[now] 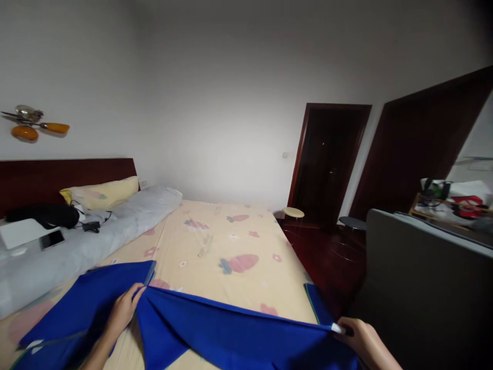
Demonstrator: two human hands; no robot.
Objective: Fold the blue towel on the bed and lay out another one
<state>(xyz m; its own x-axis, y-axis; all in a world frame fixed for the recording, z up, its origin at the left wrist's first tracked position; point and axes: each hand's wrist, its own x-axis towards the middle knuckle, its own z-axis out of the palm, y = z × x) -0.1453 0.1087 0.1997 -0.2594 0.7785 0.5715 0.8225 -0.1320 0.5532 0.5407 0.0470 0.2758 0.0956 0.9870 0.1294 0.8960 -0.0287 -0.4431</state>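
The blue cloth (215,329) is spread low across the foot of the bed (223,246), at about 6 o'clock in the view. Its top edge is pulled tight in a long line that runs from 9 o'clock to 3 o'clock, between the two hands. The left hand (125,308) is closed on a pinch of that edge near the middle of the cloth, where the fabric is bunched into a fold. The right hand (362,339) is closed on the far corner, out past the side of the bed, and a small white tag (337,328) is seen at the fingertips. More cloth is left lying on the left side, so the left hand is nearer to the big loose part. The cloth is bright blue, thin and soft, with a greenish trim along one edge. Under it a pale yellow sheet (215,241) with pink shapes is seen, and a long grey pillow (96,231) is laid at 10 o'clock.
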